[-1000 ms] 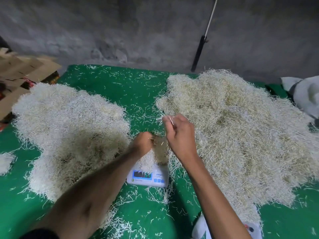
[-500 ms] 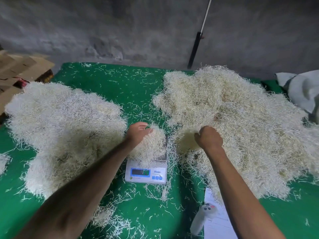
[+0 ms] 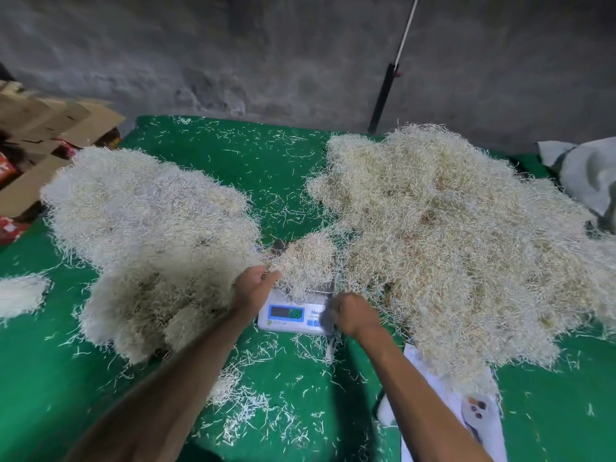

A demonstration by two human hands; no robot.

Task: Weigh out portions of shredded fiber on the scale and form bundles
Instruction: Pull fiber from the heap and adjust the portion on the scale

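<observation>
- Your portion of shredded fiber [image 3: 308, 261] sits heaped on the digital scale [image 3: 293, 315], a pale cream mound of short, thin, stiff strands that spills over the platform edges and hides most of it.
- The scale's white front panel shows below the mound; its display is lit, but the digits are too blurred to read.
- Your left hand [image 3: 255, 288] cups the left side of the mound, fingers curled into the strands.
- Your right hand [image 3: 353, 313] hovers at the scale's right front corner, fingers curled; motion blur hides whether it holds any fiber, so I cannot tell.
- A whiter, finer-looking pile [image 3: 150, 235] lies left of the scale, touching the mound.
- A larger, more yellowish pile [image 3: 460, 235] lies to the right, just beside the scale.
- Loose strands are scattered across the green table cover [image 3: 66, 378].
- A smartphone [image 3: 480, 415] lies on white paper near your right forearm.
</observation>
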